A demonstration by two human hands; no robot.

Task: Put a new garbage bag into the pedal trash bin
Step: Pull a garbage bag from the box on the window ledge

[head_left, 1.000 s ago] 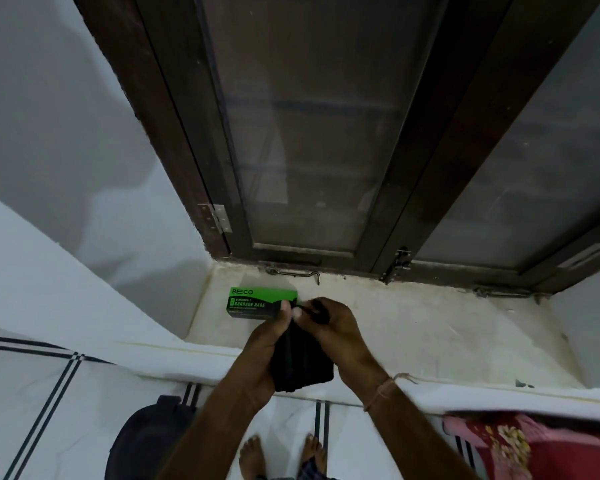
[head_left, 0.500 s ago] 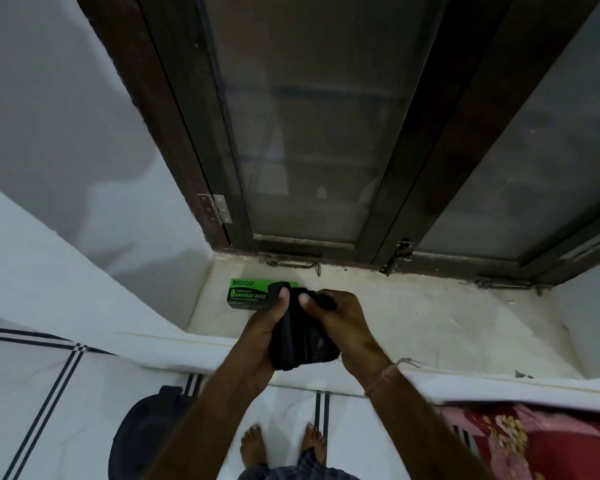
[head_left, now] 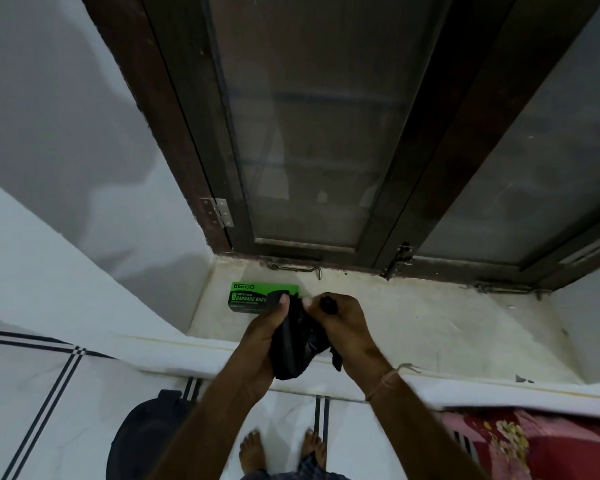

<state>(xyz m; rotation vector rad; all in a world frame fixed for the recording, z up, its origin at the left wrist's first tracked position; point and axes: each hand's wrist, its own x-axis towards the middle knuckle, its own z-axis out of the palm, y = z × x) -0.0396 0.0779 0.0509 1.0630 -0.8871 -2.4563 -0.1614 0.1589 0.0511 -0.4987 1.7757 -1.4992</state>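
Here my left hand (head_left: 262, 336) and right hand (head_left: 343, 323) both pinch the folded black garbage bag (head_left: 297, 344), thumbs on top, holding it above the front edge of the window sill (head_left: 430, 327). Just beyond my left thumb, the green garbage bag box (head_left: 248, 297) lies near the sill's left end. Below, the dark pedal trash bin (head_left: 142, 441) stands on the tiled floor (head_left: 49, 393) left of my bare feet (head_left: 253, 452).

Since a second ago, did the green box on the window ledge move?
No. The green box lies on the ledge in the same spot as before, just left of the metal hook under the window frame.
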